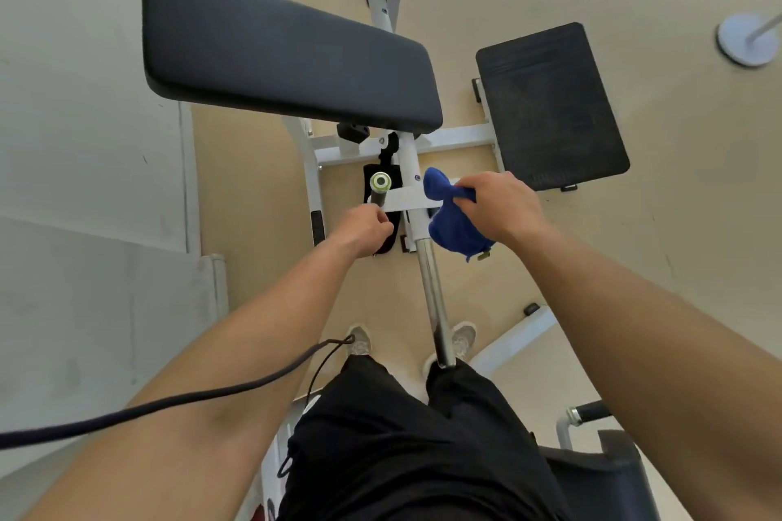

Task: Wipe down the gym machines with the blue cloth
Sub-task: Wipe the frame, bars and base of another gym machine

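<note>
At the machine's white steel upright (411, 182), right hand (503, 207) clutches bunched blue cloth (450, 224), left hand (366, 231) grips green-capped black handle (379, 186); recommend flattening cloth, wiping lengthwise.

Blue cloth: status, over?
Right hand grips blue cloth at white lever arm. Left hand grips handle. No obstruction seen.

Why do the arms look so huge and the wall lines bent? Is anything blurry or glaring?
Head view: the wide lens bows the edge of the wall and swells the forearms near the bottom; the dark cable close to the lens is blurred, while the left hand, right hand and blue cloth are sharper; the chrome bar shows bright glare streaks; light is soft, shadows faint.
</note>
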Demonstrator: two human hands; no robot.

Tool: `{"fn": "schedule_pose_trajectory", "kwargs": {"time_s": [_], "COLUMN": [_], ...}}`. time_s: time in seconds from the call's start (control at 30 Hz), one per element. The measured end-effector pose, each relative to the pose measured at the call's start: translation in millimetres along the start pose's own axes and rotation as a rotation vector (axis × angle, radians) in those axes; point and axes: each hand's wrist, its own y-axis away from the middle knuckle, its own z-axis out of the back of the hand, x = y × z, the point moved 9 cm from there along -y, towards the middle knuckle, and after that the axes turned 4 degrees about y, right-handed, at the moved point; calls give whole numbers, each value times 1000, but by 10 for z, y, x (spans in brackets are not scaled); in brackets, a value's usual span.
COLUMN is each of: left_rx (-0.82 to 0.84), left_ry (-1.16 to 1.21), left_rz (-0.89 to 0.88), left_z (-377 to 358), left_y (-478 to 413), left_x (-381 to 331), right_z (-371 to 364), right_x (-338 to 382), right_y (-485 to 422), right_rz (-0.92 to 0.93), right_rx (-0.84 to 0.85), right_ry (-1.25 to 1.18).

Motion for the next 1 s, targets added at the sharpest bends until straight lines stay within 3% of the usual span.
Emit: {"fn": "schedule_pose_trajectory", "kwargs": {"time_s": [0.2,0.47,0.73,1.0], "left_rx": [-46,-196,-276,-495], "left_ry": [40,181,181,352], "left_rz": [70,256,271,529], "left_z": [-104,-469,-621,-804], "left_y": [10,240,169,233], "left_x": [-173,-288,-372,-498], "right_z": [9,-175,-233,-182], "right_x": [-272,-635,-571,-148], "right_y": [-160,-544,-965,-1384], "right_rz": [70,330,466,865], "right_rx": [33,175,218,296], "right_ry": [26,177,279,429]}}
